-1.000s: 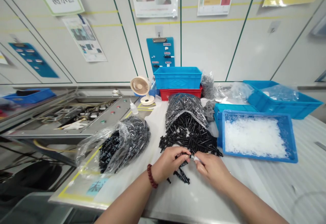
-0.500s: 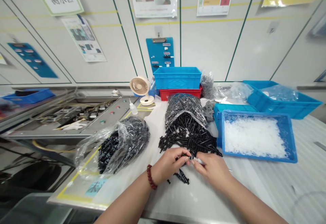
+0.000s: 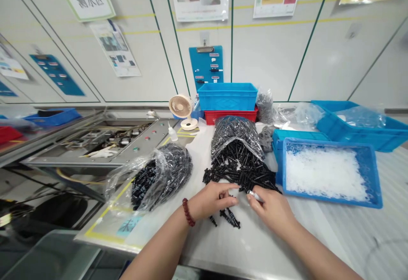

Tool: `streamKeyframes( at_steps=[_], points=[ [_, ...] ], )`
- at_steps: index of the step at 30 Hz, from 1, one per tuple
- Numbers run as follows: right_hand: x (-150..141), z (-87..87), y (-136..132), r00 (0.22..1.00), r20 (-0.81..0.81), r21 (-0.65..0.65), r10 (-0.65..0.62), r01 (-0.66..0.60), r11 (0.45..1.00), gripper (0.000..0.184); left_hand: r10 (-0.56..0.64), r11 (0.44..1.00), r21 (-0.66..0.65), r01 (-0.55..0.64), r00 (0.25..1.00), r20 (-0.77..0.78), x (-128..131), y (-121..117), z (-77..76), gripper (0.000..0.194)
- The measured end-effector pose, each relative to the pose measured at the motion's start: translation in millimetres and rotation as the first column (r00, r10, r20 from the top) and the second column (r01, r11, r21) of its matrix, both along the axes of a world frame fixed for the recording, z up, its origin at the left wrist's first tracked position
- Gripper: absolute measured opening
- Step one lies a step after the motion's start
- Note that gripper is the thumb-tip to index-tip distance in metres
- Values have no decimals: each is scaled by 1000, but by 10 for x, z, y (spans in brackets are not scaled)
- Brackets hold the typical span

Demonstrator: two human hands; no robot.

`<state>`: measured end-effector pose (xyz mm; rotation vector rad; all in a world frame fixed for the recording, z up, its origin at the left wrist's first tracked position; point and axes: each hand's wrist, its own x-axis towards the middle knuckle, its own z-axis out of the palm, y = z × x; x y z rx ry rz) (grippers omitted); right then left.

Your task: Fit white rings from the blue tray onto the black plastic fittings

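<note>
In my right hand is a small white cylindrical tool, gripped between thumb and fingers; its exact kind does not show. My left hand is at the near edge of a heap of slim black plastic parts, its thumb and forefinger apart and no part visible between them. The heap spills from a clear plastic bag lying beyond the hands. Below my left hand, several black parts with pale rings lie on the white table covering.
To the left lies another clear bag of ringed black parts. A blue tray of small translucent rings stands at the right. Behind are a blue bin, a red bin, a small fan and a squeeze bottle.
My hands have moved apart: both were together at the white tool and a black part. The left fingers have opened, and the right keeps the tool. The view has turned slightly left.
</note>
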<state>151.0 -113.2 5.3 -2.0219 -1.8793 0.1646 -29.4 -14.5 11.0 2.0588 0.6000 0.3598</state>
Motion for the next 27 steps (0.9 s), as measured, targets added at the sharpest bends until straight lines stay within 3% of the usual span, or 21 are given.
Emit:
streamKeyframes(
  at_steps=[2,4,7,9,11,14,16,19,21,24,27],
  points=[
    [-11,-16,0,999,-36,19,35,-34,999,28,81,992,-107,-71,993,88,28,-4,-18,45],
    [-33,-32,-5,993,-77,31,88,-85,996,25,187,944,-310,-117,960,208,84,-29,-25,48],
    [-91,-49,-19,977,-131,50,170,-165,985,18,300,795,-605,-44,895,329,195,-100,-18,47],
    [-138,-53,-28,968,-148,54,204,-198,979,14,336,720,-693,21,864,376,265,-153,-17,45],
    [-181,-58,-32,964,-153,53,219,-213,976,12,339,695,-716,71,845,413,317,-193,-31,44],
    [-212,-76,-28,963,-144,83,229,-219,972,15,308,718,-690,90,848,431,352,-214,-78,41],
    [-201,-94,-20,966,-130,112,222,-209,972,16,290,773,-633,40,866,409,351,-211,-108,37],
    [-141,-113,-4,972,-125,126,198,-182,975,15,278,907,-399,-130,898,340,322,-206,-116,29],
    [-93,-107,2,973,-145,114,179,-163,980,14,229,964,-198,-178,935,270,289,-203,-97,22],
    [-43,-68,-1,969,-207,70,134,-122,990,14,157,986,-75,-146,971,179,222,-178,-69,23],
    [-31,-20,-13,961,-253,19,108,-107,994,15,221,975,-85,-207,950,221,147,-124,-54,24]
  ],
)
